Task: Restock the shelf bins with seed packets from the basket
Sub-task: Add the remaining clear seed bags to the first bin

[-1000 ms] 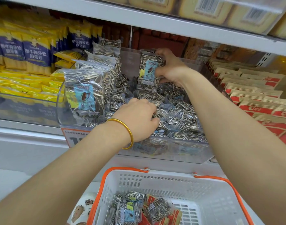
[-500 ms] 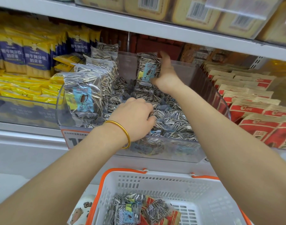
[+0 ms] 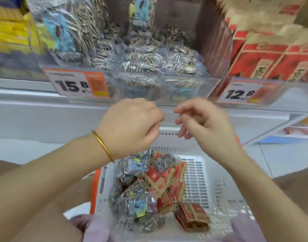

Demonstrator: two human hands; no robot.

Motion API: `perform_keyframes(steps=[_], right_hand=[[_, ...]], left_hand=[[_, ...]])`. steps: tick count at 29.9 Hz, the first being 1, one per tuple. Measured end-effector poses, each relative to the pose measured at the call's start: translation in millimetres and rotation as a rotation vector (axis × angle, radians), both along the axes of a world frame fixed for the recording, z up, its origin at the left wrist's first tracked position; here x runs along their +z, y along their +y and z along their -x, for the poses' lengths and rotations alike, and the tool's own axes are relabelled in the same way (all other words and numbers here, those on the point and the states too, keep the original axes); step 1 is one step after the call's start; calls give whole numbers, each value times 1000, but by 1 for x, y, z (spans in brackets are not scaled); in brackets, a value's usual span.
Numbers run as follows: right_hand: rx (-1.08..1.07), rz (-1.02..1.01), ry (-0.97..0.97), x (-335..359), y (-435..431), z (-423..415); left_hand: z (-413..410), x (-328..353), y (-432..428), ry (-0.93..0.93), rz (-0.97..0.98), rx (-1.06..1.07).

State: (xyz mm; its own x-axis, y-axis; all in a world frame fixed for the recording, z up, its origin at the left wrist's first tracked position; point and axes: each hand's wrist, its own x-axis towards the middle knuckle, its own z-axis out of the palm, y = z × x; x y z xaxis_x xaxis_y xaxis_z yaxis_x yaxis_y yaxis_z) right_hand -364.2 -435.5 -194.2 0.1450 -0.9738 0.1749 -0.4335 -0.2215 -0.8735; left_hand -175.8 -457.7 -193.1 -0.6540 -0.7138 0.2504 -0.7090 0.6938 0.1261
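Note:
A white basket (image 3: 219, 194) with orange trim sits low in front of me, holding several clear sunflower seed packets (image 3: 135, 201) and red-and-brown packets (image 3: 167, 182). Above it a clear shelf bin (image 3: 167, 84) is heaped with the same striped seed packets (image 3: 149, 58). My left hand (image 3: 130, 126), with a gold bangle on the wrist, hovers over the basket's far rim, fingers curled down and holding nothing. My right hand (image 3: 203, 123) hangs beside it, fingers loosely apart and empty. Both hands are below the bin and above the basket.
Price tags reading 15.8 (image 3: 76, 84) and 12.8 (image 3: 240, 93) hang on the shelf edge. Red-and-brown packets (image 3: 275, 63) fill the bin on the right, yellow packets (image 3: 11, 32) the one on the left. A white ledge (image 3: 45, 116) runs below the shelf.
Both hands have left the seed bin and dropped down over the basket. The right hand let go of the upright packet. The view has tilted down.

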Motion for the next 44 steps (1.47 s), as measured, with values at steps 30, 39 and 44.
perform_keyframes(steps=[30, 39, 44], right_hand=[[197, -761, 627, -269, -27, 53], [40, -1031, -87, -196, -26, 85], [126, -1039, -213, -162, -26, 100]], left_hand=[[17, -231, -15, -864, -699, 371], [26, -223, -10, -620, -884, 432], [32, -168, -23, -31, -1080, 607]])
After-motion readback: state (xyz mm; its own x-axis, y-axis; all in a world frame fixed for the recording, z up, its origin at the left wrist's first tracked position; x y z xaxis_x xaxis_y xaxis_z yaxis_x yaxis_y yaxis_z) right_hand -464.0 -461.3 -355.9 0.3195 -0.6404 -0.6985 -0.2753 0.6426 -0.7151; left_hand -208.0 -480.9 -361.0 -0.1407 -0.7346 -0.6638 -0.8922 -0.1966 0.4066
